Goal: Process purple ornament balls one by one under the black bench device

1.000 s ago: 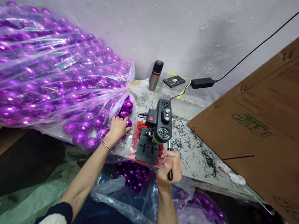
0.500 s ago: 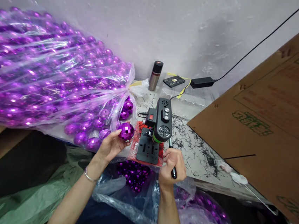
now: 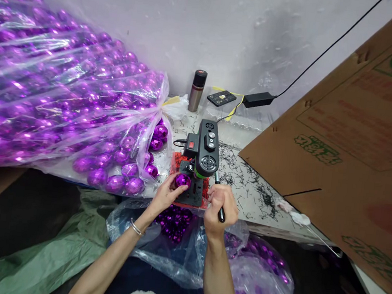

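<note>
A shiny purple mirrored ball (image 3: 183, 181) is pinched between the thumb and fingers of my left hand (image 3: 167, 192), over the base plate (image 3: 194, 196) of a small black bench drill press. The drill press head (image 3: 209, 147) stands just above and to the right of the ball. My right hand (image 3: 222, 207) is wrapped in a fist around the black lever handle (image 3: 222, 214) at the machine's right side. What touches the ball from above is hidden under the drill press head. Red material (image 3: 177, 160) shows around the base plate.
A big clear bag of purple balls (image 3: 59, 92) fills the left, with loose balls (image 3: 114, 183) by its mouth. Behind stand a flask (image 3: 196, 91), a phone (image 3: 221, 98) and a power adapter (image 3: 258, 100). A cardboard box (image 3: 347, 157) leans at right. Black shavings (image 3: 248, 180) litter the table.
My left hand has brought the purple ball rightward from beside the machine onto its base plate. My right hand keeps its grip on the lever. The whole view has shifted slightly.
</note>
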The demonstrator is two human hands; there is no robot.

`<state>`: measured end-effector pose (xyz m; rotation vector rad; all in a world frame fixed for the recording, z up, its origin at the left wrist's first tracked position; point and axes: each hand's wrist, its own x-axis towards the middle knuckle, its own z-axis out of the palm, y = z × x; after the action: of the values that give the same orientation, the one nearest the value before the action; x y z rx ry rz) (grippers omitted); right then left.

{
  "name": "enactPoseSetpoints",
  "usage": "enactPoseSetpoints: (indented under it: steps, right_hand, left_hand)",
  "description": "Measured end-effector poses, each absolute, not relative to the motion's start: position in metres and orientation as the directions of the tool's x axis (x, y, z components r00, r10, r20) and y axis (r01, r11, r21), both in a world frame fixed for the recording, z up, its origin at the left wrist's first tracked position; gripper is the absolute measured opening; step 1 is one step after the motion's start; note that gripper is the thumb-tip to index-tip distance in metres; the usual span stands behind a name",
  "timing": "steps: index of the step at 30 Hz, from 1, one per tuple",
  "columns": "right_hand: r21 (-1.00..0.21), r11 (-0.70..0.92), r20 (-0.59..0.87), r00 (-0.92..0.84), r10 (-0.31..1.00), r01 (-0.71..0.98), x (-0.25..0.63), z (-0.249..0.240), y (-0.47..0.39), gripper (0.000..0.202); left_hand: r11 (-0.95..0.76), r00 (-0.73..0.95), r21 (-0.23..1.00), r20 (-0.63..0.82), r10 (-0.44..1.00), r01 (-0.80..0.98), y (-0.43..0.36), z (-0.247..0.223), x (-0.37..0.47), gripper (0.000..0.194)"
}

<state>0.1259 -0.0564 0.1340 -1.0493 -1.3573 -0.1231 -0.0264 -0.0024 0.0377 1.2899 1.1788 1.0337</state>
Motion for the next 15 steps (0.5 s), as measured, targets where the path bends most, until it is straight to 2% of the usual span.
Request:
enactPoseSetpoints:
  steps: [6, 15]
  right_hand:
    - [-0.531, 0.564, 0.833, 0.270, 0.482, 0.633, 0.125, 0.135, -0.057, 0.032]
    - [-0.530, 0.538, 0.829, 0.269, 0.490, 0.655, 0.125, 0.136, -0.060, 0.030]
  left_hand:
    - [-0.261, 0.239, 0.901, 0.185, 0.953, 0.346, 0.004, 0.032, -0.022, 0.057]
    - [-0.427, 0.317, 0.751, 0.299, 0.900, 0.504, 0.006, 0.035, -0.010, 0.051]
